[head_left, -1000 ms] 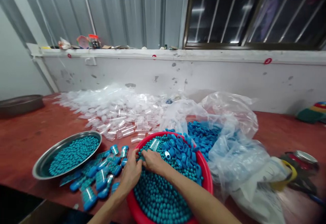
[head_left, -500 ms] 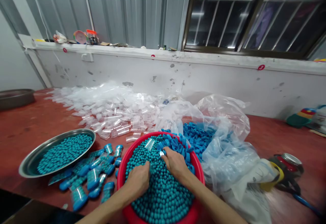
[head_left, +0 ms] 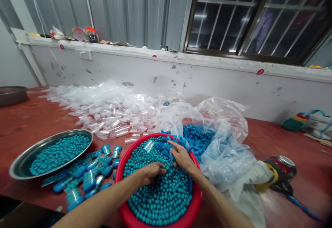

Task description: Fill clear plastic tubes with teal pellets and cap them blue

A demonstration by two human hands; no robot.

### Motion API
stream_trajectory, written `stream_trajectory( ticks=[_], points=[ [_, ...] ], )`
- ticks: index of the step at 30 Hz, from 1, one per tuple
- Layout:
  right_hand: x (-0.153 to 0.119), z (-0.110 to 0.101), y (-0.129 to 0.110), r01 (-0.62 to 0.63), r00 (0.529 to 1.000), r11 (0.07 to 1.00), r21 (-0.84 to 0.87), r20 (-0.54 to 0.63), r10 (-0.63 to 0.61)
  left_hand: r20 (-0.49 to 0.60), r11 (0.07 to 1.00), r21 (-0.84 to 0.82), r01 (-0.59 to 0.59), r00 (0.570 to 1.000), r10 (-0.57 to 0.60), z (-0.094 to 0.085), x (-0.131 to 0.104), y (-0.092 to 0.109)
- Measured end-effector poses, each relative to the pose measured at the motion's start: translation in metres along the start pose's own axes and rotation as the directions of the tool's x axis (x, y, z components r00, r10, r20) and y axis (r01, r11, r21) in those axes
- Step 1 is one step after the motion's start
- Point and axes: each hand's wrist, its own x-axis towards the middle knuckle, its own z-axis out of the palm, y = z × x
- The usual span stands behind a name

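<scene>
A red basin [head_left: 196,200] holds many teal beads [head_left: 155,207], with blue caps [head_left: 166,148] heaped at its back right. My left hand [head_left: 153,173] is over the middle of the beads, fingers curled; whatever lies under them is hidden. My right hand [head_left: 180,155] touches the blue caps, its index finger stretched out and the others bent apart. A clear plastic tube [head_left: 149,146] lies on the beads near the basin's back rim. Left of the basin, filled tubes with blue caps [head_left: 89,180] lie in a loose pile.
A steel bowl of beads [head_left: 18,167] stands at the left. Clear empty tubes [head_left: 114,114] spread behind. More blue caps lie in a plastic bag [head_left: 228,162] at the right, beside a jar with a metal lid [head_left: 285,164]. A wall ledge [head_left: 124,51] runs behind.
My left hand has moved right and deeper over the beads. My right hand's fingers have spread at the caps. The view has shifted slightly.
</scene>
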Motion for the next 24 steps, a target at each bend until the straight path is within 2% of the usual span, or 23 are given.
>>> stream_trajectory(
  ticks=[2, 4, 7, 10, 13, 16, 20, 22, 24],
  points=[
    [-0.012, -0.005, 0.006, -0.05, 0.998, 0.99, 0.135, -0.029, 0.055, 0.037, 0.991, -0.13, -0.022, 0.999, 0.027, -0.003, -0.01, 0.001],
    [-0.024, -0.003, 0.01, -0.073, 0.997, 0.985, 0.156, -0.003, 0.074, 0.041, 0.972, -0.226, -0.067, 0.996, 0.079, -0.006, -0.02, 0.002],
    [-0.04, 0.002, 0.011, -0.017, 0.991, 0.996, 0.083, 0.134, 0.005, 0.015, 0.945, -0.3, -0.129, 0.99, 0.14, -0.01, -0.033, 0.001],
    [-0.05, 0.004, 0.01, 0.136, 0.976, 0.988, -0.073, 0.183, -0.121, -0.013, 0.934, -0.311, -0.175, 0.984, 0.18, -0.012, -0.044, 0.0],
    [-0.051, 0.004, 0.009, 0.234, 0.959, 0.937, -0.261, 0.218, -0.179, -0.054, 0.964, -0.172, -0.201, 0.979, 0.195, -0.013, -0.051, -0.001],
    [-0.049, 0.01, 0.006, 0.238, 0.957, 0.833, -0.499, 0.269, -0.112, -0.151, 0.991, 0.103, -0.083, 0.984, 0.098, -0.014, -0.052, -0.005],
    [-0.052, 0.021, -0.004, 0.152, 0.985, 0.673, -0.724, 0.166, -0.044, -0.269, 0.96, 0.274, 0.049, 0.963, 0.027, -0.014, -0.039, -0.011],
    [-0.054, 0.024, -0.011, 0.096, 0.994, 0.643, -0.76, 0.107, -0.023, -0.288, 0.946, 0.315, 0.077, 0.958, 0.018, -0.01, -0.028, -0.01],
    [-0.055, 0.024, -0.014, 0.055, 0.998, 0.664, -0.746, 0.061, -0.014, -0.283, 0.942, 0.325, 0.086, 0.959, 0.01, -0.004, -0.015, -0.006]
  ],
)
